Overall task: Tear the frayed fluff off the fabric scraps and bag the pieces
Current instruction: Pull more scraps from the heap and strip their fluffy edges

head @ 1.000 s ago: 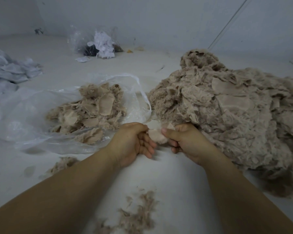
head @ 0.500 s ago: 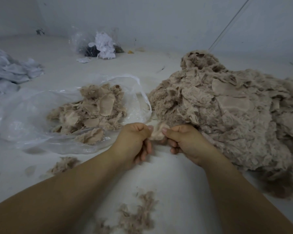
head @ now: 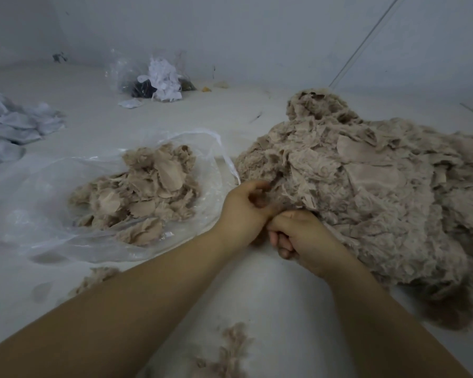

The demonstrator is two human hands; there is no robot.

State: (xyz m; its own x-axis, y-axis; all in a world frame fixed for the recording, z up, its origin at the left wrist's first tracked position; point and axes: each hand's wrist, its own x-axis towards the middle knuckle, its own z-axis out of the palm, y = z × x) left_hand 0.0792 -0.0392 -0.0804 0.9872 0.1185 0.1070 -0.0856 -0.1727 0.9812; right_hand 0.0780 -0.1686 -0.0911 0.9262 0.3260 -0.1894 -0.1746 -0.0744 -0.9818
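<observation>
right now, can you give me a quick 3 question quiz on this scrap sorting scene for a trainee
1. True or false: the big pile of untrimmed scraps lies on the person's right, and the clear plastic bag lies open on the left.
2. Multiple choice: where is the left hand? A) inside the bag B) at the near left edge of the big pile, beside the right hand C) on the grey cloth heap
3. Fill in: loose fluff lies on the floor between the two ____.

Key: 1 true; 2 B; 3 forearms
</observation>
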